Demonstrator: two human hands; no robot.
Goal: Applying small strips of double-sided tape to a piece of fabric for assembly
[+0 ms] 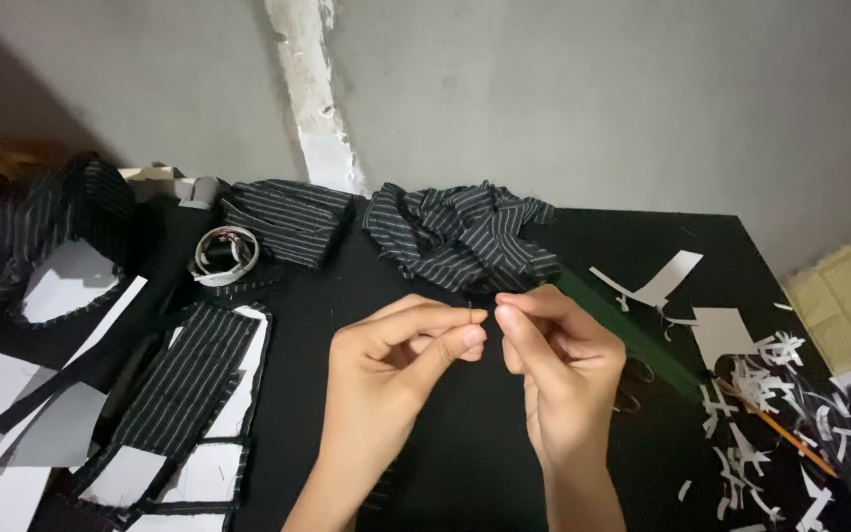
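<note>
Both hands (485, 340) pinching mid-table (465, 443), striped cloth (460, 236) just beyond

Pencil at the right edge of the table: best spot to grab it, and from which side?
Take the pencil at its bare middle, from above, fingers across the shaft. It lies flat and slants from upper left to lower right among white paper scraps, which crowd both ends. Both hands are busy: the left hand and the right hand pinch fingertip to fingertip at table centre.
</note>
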